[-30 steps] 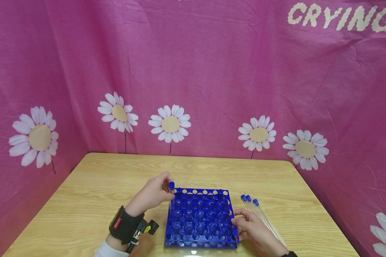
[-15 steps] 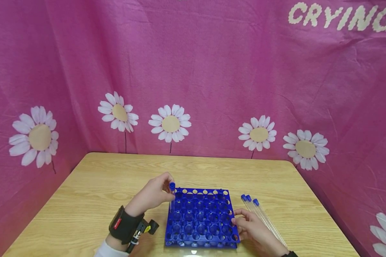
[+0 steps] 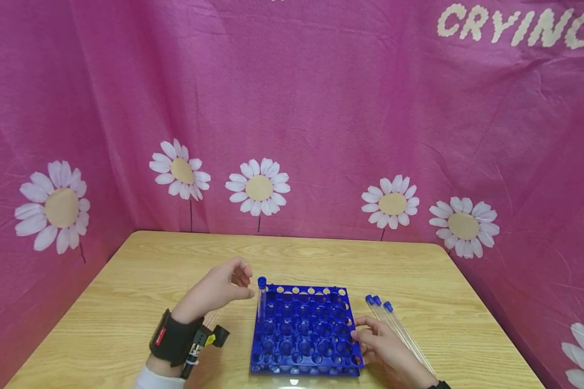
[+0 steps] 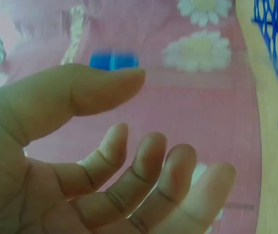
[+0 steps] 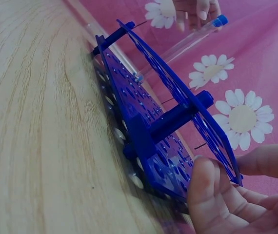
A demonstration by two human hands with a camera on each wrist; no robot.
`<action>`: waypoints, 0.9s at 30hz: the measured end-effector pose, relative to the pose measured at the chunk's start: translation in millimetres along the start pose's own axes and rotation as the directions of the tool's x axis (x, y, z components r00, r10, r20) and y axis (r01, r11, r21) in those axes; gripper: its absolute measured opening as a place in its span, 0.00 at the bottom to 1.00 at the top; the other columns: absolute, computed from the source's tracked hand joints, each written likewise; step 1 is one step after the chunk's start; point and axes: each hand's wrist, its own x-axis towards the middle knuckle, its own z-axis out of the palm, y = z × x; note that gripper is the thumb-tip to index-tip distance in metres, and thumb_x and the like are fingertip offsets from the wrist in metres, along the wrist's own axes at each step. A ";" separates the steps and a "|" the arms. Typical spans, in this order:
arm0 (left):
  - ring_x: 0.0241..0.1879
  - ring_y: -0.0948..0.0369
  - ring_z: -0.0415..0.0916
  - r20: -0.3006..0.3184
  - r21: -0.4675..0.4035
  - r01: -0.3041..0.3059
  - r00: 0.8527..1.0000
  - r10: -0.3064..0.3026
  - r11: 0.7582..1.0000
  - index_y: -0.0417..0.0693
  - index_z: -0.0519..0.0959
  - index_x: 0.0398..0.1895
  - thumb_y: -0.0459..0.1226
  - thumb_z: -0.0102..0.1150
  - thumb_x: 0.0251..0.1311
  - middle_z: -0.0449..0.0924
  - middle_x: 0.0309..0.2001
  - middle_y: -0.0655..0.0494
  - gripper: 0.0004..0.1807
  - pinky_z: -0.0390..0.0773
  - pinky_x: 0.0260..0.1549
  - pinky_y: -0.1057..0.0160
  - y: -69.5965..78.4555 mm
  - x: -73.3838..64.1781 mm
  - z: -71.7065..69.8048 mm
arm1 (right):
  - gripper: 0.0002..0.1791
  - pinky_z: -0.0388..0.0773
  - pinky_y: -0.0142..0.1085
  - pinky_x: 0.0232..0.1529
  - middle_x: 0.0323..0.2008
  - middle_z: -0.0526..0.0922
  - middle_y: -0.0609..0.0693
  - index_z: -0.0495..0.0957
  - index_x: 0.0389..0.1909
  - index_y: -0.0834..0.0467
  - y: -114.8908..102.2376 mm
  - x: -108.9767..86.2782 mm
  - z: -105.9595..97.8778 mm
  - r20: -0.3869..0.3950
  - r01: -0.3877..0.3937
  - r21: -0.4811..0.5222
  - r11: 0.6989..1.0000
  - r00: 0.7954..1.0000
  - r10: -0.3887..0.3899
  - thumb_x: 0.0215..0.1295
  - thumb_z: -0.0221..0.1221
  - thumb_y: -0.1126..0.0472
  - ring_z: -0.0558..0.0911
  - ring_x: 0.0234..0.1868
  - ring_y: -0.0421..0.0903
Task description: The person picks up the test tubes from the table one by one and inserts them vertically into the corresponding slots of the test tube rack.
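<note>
A blue-capped tube (image 3: pixel 261 300) stands upright at the far left corner of a blue rack (image 3: pixel 295 335) on a wooden table (image 3: pixel 126 302). A person's left hand (image 3: pixel 216 289), empty, thumb and fingers apart, hangs just beside it; the right hand (image 3: pixel 383 344) grips the rack's right edge. Three more tubes (image 3: pixel 403 329) lie near that hand. Whether the tube's foot is properly seated is hard to tell; a brush from the left hand or a tug on the rack might tip it.

- Left of the rack (image 3: pixel 304 325), my left hand (image 3: pixel 217 289) partly hid thin pale shapes (image 3: pixel 211 319).
- Right of it, the head view's edge cropped my wristband (image 3: pixel 439 384).
</note>
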 end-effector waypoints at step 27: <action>0.19 0.60 0.67 -0.045 0.157 0.460 0.887 -0.459 0.874 0.41 0.72 0.28 0.33 0.69 0.52 0.67 0.22 0.54 0.12 0.65 0.18 0.67 -97.8 11.3 -9.8 | 0.18 0.80 0.31 0.27 0.32 0.74 0.45 0.65 0.54 0.70 0.7 0.4 -0.2 0.003 0.006 -0.002 1.000 1.000 -0.006 0.69 0.52 0.63 0.74 0.23 0.36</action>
